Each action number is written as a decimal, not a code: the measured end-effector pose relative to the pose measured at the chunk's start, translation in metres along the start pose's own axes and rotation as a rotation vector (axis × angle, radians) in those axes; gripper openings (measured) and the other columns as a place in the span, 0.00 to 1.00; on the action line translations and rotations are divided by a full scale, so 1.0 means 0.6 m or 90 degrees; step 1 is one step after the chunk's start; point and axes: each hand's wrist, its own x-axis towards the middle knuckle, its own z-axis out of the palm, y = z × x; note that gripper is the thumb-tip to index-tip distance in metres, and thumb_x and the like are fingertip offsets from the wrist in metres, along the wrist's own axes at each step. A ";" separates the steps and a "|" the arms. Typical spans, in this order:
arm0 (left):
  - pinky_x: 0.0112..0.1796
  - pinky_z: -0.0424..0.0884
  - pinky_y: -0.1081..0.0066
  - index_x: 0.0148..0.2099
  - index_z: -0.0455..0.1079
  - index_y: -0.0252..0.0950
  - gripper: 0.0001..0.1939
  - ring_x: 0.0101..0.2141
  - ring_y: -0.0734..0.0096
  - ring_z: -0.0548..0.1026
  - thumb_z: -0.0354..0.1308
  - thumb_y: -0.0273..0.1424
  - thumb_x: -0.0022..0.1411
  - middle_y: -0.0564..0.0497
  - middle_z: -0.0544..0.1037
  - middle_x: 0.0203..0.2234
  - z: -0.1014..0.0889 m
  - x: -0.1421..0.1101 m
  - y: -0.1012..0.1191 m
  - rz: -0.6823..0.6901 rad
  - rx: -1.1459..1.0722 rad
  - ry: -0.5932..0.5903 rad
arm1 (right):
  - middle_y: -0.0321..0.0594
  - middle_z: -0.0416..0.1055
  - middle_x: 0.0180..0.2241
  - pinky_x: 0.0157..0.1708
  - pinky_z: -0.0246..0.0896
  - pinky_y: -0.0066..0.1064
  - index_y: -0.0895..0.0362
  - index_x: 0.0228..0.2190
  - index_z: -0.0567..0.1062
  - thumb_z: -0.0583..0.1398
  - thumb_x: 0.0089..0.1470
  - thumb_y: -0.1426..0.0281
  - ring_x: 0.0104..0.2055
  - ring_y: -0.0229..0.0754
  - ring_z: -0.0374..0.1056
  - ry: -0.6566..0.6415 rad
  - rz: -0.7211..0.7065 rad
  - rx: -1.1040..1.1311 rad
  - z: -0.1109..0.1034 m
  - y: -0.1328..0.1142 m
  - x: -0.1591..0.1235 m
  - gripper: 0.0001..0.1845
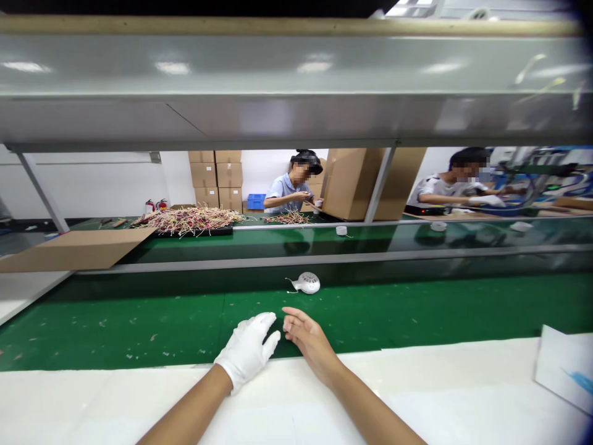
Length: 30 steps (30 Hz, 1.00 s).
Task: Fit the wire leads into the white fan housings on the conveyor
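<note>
My left hand (249,347), in a white glove, reaches over the near edge of the green belt (185,321) with thumb and fingers apart and nothing in it. Beside it is my bare right hand (308,339), its index finger stretched out and the other fingers loosely curled; I see nothing held there. A narrow gap separates the two hands. Just beyond them a white round part with a slotted grille (309,283), like a small fan housing, lies on the belt. Thin wires stick out from its left side. Neither hand touches it.
A white worktop (115,405) borders the belt, with a white sheet (565,364) at right. Cardboard (78,248) juts in at left. Across are a wire pile (189,217), a tall carton (352,182) and two co-workers. A metal shelf (278,117) hangs overhead.
</note>
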 end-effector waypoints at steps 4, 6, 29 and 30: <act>0.47 0.63 0.64 0.54 0.58 0.39 0.21 0.46 0.63 0.66 0.42 0.38 0.60 0.50 0.66 0.49 0.000 -0.001 0.000 0.001 -0.003 0.003 | 0.33 0.65 0.23 0.28 0.55 0.27 0.56 0.32 0.72 0.65 0.35 0.69 0.25 0.34 0.60 0.009 0.013 0.006 -0.003 0.005 0.002 0.16; 0.47 0.63 0.63 0.54 0.59 0.39 0.21 0.46 0.63 0.66 0.42 0.38 0.60 0.50 0.66 0.49 0.000 -0.001 0.001 -0.001 -0.003 0.006 | 0.33 0.65 0.23 0.28 0.55 0.27 0.56 0.32 0.72 0.65 0.35 0.69 0.25 0.34 0.59 0.009 0.021 0.007 -0.005 0.008 0.004 0.16; 0.48 0.60 0.64 0.55 0.58 0.39 0.22 0.48 0.62 0.64 0.42 0.37 0.59 0.50 0.65 0.50 -0.002 0.000 0.002 -0.008 -0.019 -0.005 | 0.31 0.63 0.22 0.25 0.52 0.26 0.58 0.28 0.71 0.64 0.36 0.67 0.21 0.31 0.57 -0.003 0.053 -0.033 -0.011 0.018 0.012 0.13; 0.48 0.60 0.64 0.55 0.58 0.40 0.22 0.48 0.62 0.64 0.42 0.37 0.60 0.50 0.65 0.50 -0.003 0.000 0.002 -0.006 -0.018 -0.008 | 0.31 0.63 0.22 0.25 0.52 0.27 0.58 0.28 0.72 0.63 0.37 0.67 0.21 0.31 0.57 -0.006 0.050 -0.040 -0.011 0.017 0.011 0.13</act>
